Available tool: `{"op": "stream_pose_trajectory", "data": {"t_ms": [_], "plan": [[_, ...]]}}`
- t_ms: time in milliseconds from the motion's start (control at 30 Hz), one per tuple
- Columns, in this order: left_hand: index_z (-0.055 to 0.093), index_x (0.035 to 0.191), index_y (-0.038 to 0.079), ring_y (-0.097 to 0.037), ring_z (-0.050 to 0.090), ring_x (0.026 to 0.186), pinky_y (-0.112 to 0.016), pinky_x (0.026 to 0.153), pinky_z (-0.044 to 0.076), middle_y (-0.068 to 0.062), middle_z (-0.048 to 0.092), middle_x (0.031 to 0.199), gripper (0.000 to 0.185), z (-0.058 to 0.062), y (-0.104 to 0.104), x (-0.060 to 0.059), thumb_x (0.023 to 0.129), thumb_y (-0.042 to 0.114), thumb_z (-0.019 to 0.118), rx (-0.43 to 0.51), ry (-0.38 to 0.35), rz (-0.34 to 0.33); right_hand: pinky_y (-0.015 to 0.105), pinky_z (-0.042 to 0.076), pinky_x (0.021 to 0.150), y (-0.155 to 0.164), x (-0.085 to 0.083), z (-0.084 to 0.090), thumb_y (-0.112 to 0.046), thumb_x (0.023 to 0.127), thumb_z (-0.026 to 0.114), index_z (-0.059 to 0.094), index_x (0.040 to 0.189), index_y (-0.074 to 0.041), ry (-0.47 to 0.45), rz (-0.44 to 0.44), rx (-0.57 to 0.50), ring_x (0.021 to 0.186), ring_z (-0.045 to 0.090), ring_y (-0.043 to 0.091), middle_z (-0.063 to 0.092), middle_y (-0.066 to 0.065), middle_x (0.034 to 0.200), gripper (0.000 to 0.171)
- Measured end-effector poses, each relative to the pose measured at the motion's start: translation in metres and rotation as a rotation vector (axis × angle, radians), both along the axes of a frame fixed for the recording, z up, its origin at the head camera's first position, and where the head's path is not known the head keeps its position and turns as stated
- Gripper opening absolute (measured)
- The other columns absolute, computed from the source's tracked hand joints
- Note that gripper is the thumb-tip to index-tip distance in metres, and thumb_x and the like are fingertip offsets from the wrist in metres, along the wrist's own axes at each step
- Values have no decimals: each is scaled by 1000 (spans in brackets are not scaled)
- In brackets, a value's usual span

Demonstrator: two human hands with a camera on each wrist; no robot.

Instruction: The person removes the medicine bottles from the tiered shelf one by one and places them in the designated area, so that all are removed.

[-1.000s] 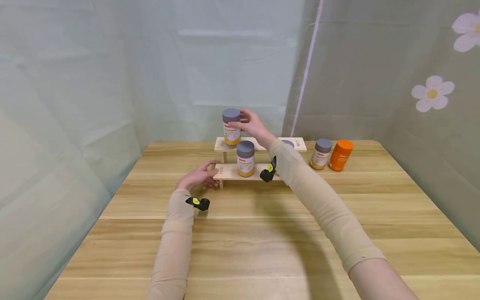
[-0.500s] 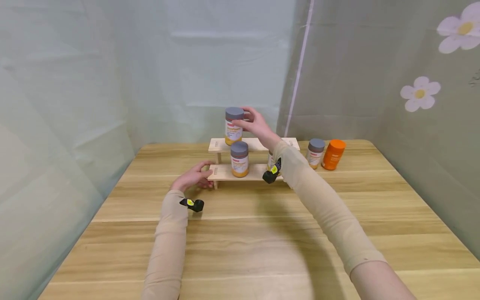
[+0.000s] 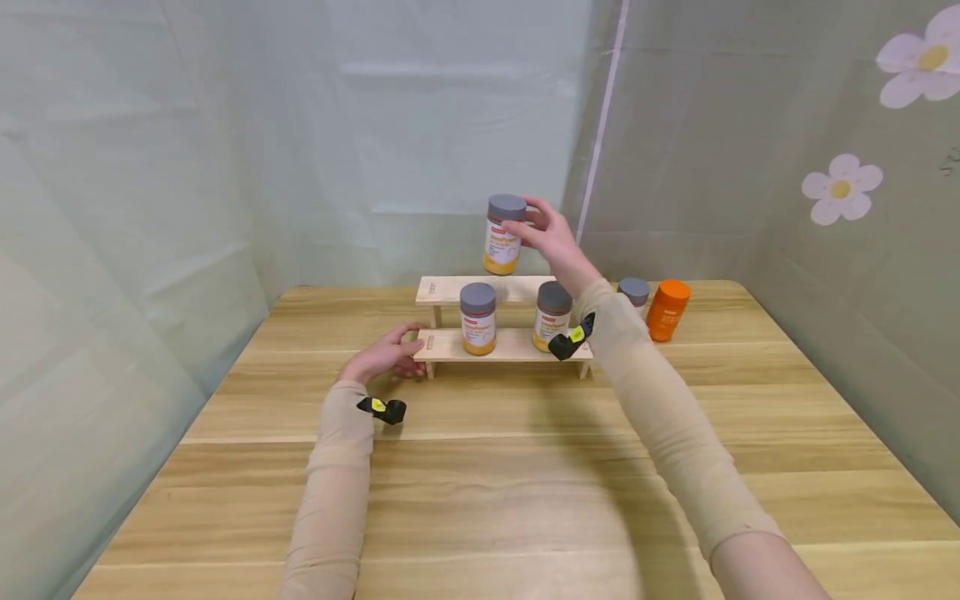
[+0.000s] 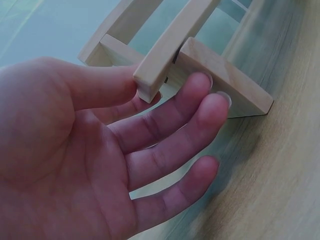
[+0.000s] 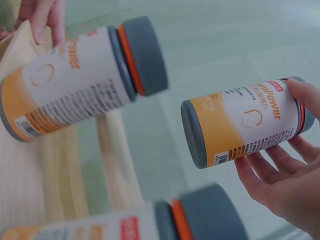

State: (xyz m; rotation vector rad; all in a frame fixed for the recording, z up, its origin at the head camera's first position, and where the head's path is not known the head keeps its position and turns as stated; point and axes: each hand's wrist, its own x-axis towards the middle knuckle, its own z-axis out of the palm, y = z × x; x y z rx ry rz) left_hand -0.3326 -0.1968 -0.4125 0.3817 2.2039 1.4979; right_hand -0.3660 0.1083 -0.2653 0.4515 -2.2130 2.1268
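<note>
A two-tier wooden shelf [image 3: 517,354] stands at the back of the table. My left hand [image 3: 384,354] grips the left end of its lower board. In the left wrist view, thumb and forefinger [image 4: 107,85] pinch the board end while the other fingers curve below. My right hand [image 3: 553,237] holds a supplement bottle [image 3: 502,242] with a grey lid and a white-and-yellow label, raised over the upper board [image 3: 450,288]. Two matching bottles stand on the lower board, one left [image 3: 478,327] and one right [image 3: 551,321], the latter partly covered by the right wrist's camera.
To the right of the shelf, another grey-lidded bottle [image 3: 634,290] stands on the wooden table [image 3: 480,500], mostly behind my right sleeve. Beside it is an orange bottle [image 3: 666,312]. Pale curtains [image 3: 435,125] hang close behind the table.
My right hand has lifted the bottle off the upper board's left part and carried it up and to the right. My left hand keeps its grip on the shelf.
</note>
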Motion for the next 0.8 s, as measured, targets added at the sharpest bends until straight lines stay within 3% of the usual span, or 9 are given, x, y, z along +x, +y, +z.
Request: {"op": "stream_pose_trajectory", "data": {"t_ms": [367,667,800], "plan": [[16,152,6,-13,68,77,-32,77,55,-5,68,88,56,-1,-3,1,105,24,40,13,-16,-3,40,40,107,33,14,11,-16,92,65,44,140,-15,49,-73,-28,122,53,20,53,13,139,52],[15,153,6,-13,68,77,-33,78,55,-8,68,91,58,-1,-5,2,105,24,41,22,-15,1,36,40,101,51,15,-1,-18,92,66,48,139,-17,52,-133,-45,117,53,17,55,10,137,51],[15,153,7,-13,68,77,-34,78,55,-9,68,92,58,-1,-6,3,105,24,42,20,-16,-4,38,39,105,60,16,-5,-19,92,65,47,141,-18,51,-155,-17,120,52,18,52,11,141,52]]}}
